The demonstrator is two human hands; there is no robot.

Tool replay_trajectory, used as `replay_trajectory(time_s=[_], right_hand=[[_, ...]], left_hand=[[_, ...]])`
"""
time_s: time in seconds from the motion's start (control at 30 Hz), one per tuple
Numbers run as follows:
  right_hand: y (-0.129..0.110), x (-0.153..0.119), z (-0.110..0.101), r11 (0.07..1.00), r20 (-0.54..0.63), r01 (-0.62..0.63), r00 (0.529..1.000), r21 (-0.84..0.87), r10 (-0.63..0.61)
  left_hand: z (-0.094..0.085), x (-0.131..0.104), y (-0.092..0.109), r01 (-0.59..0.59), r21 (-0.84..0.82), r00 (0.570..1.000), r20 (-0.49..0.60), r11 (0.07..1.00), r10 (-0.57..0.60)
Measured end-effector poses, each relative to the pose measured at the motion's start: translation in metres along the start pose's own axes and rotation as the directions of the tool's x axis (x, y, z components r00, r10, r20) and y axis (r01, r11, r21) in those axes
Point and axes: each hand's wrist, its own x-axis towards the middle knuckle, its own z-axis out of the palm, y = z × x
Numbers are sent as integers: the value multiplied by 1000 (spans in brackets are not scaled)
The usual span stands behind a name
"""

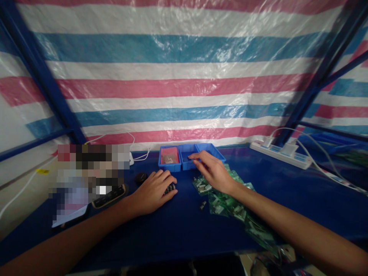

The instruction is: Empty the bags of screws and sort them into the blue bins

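My left hand rests on the blue table, its fingers curled around a cluster of small dark cylindrical parts. Over the blue divided bin, my right hand pinches a small dark piece between thumb and index finger; its exact kind is too small to tell. A blue tray with a pink lining and a small bag stands to the left of that bin. One loose dark-and-silver part lies between my hands. Beneath my right wrist spread several green-tinted plastic bags of metal parts.
A white power strip with plugs and cables sits at the back right. On the left are a round black object, a dark flat device and a blurred-out area. Blue metal posts and a striped plastic sheet bound the table.
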Motion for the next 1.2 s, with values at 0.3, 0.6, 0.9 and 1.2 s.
replay_trajectory(time_s=[0.3,0.6,0.9,1.2], right_hand=[[5,0,1,998,-13,54,998,11,-54],[6,-1,2,999,-27,50,998,18,-49],[7,-1,2,999,-29,34,999,8,-34],[7,-1,3,1000,-23,24,999,11,-23]], left_hand=[[1,0,0,-3,9,1000,-1,1000,3],[0,0,1,0,3,1000,-5,1000,0],[0,0,0,-4,1,1000,-11,1000,4],[2,0,-1,-4,14,1000,-3,1000,4]])
